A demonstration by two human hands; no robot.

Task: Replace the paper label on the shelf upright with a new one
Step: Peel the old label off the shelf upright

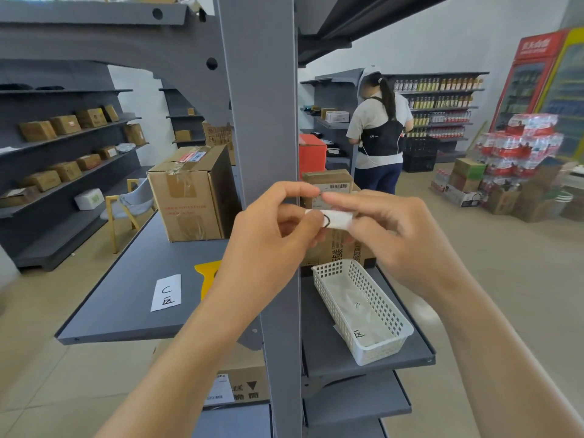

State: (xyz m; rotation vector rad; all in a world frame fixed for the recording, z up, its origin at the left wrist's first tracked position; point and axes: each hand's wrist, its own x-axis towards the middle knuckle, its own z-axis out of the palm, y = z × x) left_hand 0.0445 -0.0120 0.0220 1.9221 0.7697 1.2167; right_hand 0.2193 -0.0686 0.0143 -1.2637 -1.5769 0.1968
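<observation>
The grey shelf upright (259, 121) runs top to bottom through the middle of the view. In front of it, at about chest height, my left hand (271, 222) and my right hand (392, 222) both pinch a small white paper label (336, 218) with black handwriting, curled between the fingertips. Another white label (167, 292) with handwritten marks lies flat on the grey shelf to the left of the upright. A yellow scraper-like tool (207, 275) lies beside it, partly hidden by my left forearm.
A white plastic basket (398, 324) holding paper pieces sits on the right shelf. Cardboard boxes (189, 197) stand on both shelves behind my hands. A person (377, 134) stands with their back to me at a far shelf. Bottled water packs (518, 143) are stacked at right.
</observation>
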